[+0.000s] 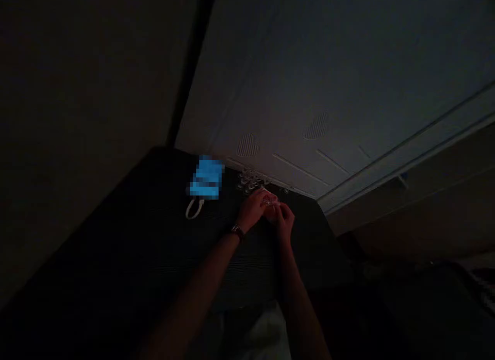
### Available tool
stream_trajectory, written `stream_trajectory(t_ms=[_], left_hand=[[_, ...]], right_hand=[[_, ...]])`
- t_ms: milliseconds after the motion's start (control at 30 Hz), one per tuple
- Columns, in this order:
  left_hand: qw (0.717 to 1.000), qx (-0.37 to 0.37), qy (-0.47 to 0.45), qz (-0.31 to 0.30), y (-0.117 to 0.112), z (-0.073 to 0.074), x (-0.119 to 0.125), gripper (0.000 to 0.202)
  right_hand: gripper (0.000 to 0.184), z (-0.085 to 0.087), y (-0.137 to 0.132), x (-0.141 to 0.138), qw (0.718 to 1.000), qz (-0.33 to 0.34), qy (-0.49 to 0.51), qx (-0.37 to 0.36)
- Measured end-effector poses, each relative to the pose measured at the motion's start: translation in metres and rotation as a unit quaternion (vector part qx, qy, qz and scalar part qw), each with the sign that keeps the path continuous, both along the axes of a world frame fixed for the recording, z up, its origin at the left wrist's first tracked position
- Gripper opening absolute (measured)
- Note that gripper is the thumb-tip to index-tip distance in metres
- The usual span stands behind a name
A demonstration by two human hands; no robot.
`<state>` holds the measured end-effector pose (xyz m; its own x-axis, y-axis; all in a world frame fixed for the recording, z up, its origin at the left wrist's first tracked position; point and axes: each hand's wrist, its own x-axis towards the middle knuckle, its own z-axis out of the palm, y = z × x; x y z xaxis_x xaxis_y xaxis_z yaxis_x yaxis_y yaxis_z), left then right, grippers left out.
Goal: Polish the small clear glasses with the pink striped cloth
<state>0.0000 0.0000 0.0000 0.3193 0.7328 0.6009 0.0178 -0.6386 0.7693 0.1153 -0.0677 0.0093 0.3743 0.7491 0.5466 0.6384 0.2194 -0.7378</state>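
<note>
In dim light, my left hand [253, 210], with a dark band at its wrist, is closed on a small pinkish-red packet [269, 199]. Its contents are too dark to make out. From the other side my right hand [285, 221] pinches the packet's edge. Just beyond my left hand lies a pile of pale, ring-like pieces [250, 179]. Both hands are over the dark tabletop [162, 236], close to its back edge.
A bright blue, pixelated rectangle [208, 178] lies on the tabletop to the left, with a pale strap loop [194, 209] below it. Behind the table rises a light panel [286, 92] with striped heart shapes [248, 145]. A dark wall [77, 92] stands at left.
</note>
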Motion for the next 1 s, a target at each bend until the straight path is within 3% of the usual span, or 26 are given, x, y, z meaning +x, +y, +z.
stream_trajectory(t_ms=[467, 767, 1000], left_hand=[[1.0, -0.025, 0.018, -0.003, -0.0031, 0.0059, -0.0037, 0.018], [0.999, -0.009, 0.036, 0.005, -0.0063, 0.0067, -0.0052, 0.03], [0.998, -0.022, 0.053, 0.011, -0.0082, 0.0084, -0.0084, 0.025]], right_hand=[[0.029, -0.0027, 0.0021, 0.0017, 0.999, -0.002, 0.046, 0.007], [0.033, -0.0026, 0.003, 0.0022, 0.999, -0.012, 0.032, 0.001], [0.032, -0.0019, 0.0028, 0.0, 0.999, -0.015, 0.042, 0.006]])
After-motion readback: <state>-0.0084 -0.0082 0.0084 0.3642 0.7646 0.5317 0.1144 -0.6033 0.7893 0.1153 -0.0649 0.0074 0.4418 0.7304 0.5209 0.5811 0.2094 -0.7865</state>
